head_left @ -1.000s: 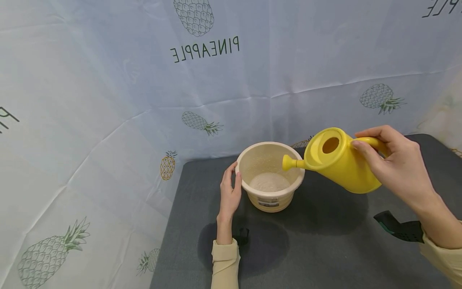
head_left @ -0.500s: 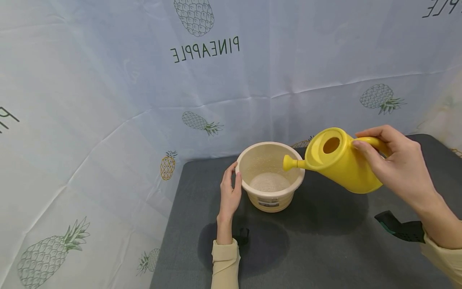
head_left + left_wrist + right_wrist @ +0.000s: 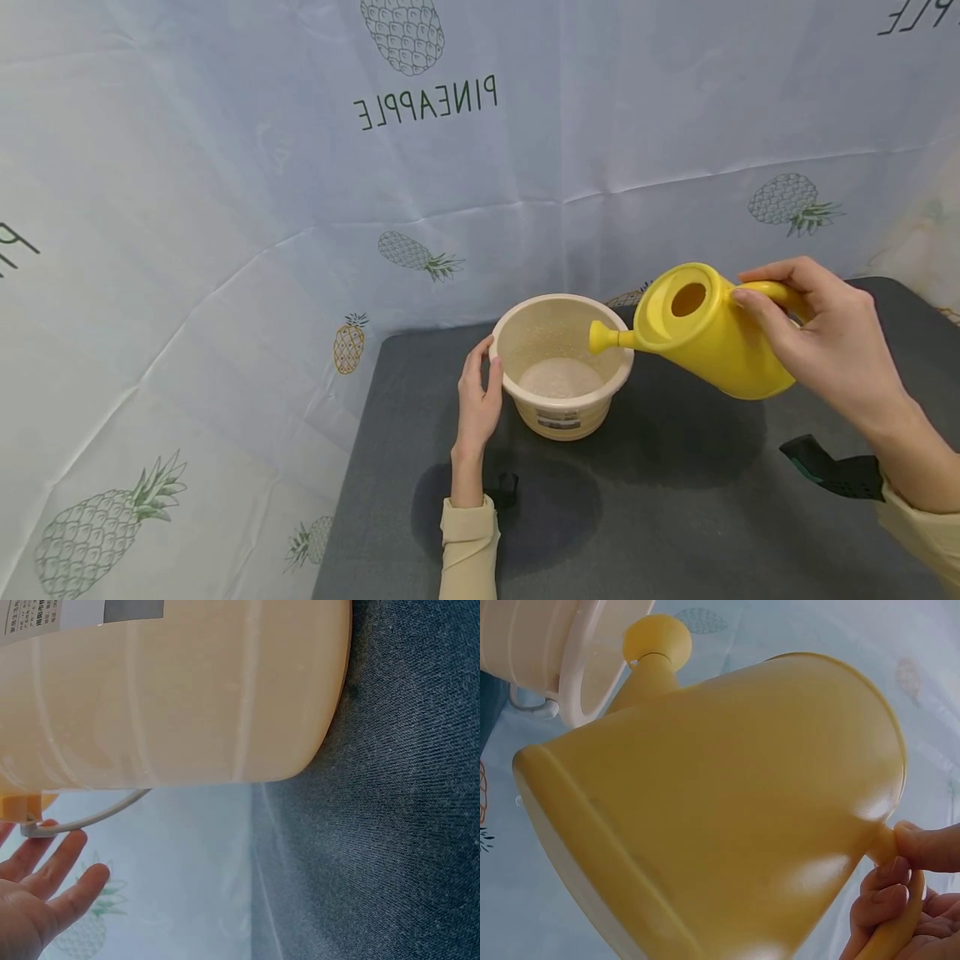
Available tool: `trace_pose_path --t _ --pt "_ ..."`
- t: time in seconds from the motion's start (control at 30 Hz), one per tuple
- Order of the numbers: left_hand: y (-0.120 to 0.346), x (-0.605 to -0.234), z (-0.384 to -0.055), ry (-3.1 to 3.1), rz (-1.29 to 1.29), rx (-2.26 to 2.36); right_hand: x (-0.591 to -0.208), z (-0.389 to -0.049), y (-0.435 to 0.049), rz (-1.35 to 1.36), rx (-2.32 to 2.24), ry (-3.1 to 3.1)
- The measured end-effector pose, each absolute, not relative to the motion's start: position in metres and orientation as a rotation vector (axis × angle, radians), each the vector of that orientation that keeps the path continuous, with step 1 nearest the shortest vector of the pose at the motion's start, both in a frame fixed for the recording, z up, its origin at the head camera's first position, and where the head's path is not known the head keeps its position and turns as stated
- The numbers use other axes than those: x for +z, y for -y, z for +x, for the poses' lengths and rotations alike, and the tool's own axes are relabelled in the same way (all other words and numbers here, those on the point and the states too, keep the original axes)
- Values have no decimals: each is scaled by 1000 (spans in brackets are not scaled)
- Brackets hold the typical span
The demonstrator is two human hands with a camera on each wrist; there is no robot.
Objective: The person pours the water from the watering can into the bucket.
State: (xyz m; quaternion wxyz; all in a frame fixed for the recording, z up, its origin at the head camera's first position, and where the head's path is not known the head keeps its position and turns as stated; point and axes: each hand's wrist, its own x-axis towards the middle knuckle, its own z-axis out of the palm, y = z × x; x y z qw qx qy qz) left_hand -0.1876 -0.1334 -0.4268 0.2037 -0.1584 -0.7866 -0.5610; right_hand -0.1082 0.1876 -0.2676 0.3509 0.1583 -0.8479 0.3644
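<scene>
A cream plastic bucket (image 3: 558, 421) stands upright on the dark table, a printed label on its front. My left hand (image 3: 478, 404) touches its left rim, and in the left wrist view the fingers (image 3: 64, 862) are spread and fairly straight beside the wire bail handle (image 3: 97, 819). My right hand (image 3: 843, 337) grips the handle of a yellow watering can (image 3: 720, 350), thumb on top and fingers curled round it. The can is tilted, its round spout head (image 3: 600, 337) over the bucket's right side. No stream from the spout can be made out. Shallow liquid (image 3: 561, 379) appears to lie in the bucket.
The dark cloth-covered table (image 3: 675, 533) extends in front of the bucket and to both sides. Behind it and at left hangs a pale curtain (image 3: 247, 167) printed with pineapples. A black wrist mount (image 3: 832, 471) juts from the right wrist above the table.
The watering can has shifted very slightly right and up with my right hand. The bucket's bottom looks smoother than a second ago. My left hand stays in place.
</scene>
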Motion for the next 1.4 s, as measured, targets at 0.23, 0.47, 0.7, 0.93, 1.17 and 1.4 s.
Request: trace_pose_path --t 0.23,0.47,0.7,0.93,1.17,1.4 --pt "135 -428 -187 2180 -460 -1555 -266 -109 -188 405 946 2201" --pt "134 -428 -187 2181 -462 -1540 -266 -109 -188 411 953 2204" --pt "134 -428 -187 2179 -464 -1544 -265 -108 -188 419 956 2203" --pt "134 -429 -187 2193 -457 -1546 -265 -108 -187 419 960 2207" --pt "135 -428 -187 2207 -449 -1538 -264 -108 -186 428 967 2205" --pt "135 -429 -187 2186 -461 -1542 -262 -106 -184 444 955 2206"
